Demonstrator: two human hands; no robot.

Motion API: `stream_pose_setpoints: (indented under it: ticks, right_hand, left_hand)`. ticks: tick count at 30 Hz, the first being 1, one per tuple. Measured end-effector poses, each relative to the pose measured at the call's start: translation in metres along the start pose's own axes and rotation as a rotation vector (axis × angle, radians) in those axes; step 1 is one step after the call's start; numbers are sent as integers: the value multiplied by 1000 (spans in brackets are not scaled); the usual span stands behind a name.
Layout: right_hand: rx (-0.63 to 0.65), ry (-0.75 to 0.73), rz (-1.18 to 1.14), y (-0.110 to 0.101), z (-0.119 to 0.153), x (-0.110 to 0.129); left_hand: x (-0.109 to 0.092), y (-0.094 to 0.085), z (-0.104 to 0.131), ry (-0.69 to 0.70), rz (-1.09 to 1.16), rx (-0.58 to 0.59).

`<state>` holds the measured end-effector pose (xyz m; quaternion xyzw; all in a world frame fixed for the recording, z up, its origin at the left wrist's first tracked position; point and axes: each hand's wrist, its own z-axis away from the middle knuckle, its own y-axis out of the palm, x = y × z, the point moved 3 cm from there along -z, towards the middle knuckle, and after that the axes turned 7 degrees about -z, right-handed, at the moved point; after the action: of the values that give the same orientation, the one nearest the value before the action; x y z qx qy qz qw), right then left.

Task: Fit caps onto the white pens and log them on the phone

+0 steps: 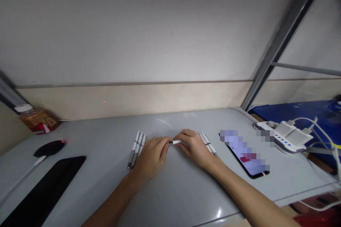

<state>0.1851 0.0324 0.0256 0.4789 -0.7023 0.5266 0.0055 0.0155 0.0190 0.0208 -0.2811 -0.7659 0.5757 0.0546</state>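
- Partly hidden, the pen [176, 142] has both ends lost in your grip.
- Your left hand [153, 153] and right hand [194, 146] pinch it between them over the table [173, 195], covering parts of the left pens [136, 145] and right pens [210, 147].
- Visibly, it's white with a dark section.

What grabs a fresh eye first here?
The left hand and right hand, together over the grey table at centre, holding a white-and-dark pen between them. Next, the bright-screened phone lying to their right, then the white power strip beyond it.
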Motion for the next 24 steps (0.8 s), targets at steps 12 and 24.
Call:
stream_pose_setpoints:
  ticks: [12, 24]
  right_hand:
    - [74, 61, -9, 19, 3, 2]
    - [77, 84, 208, 16, -1, 11]
  left_hand:
    - [-3, 9, 4, 106, -220, 27]
    - [6, 2, -1, 2, -62, -29]
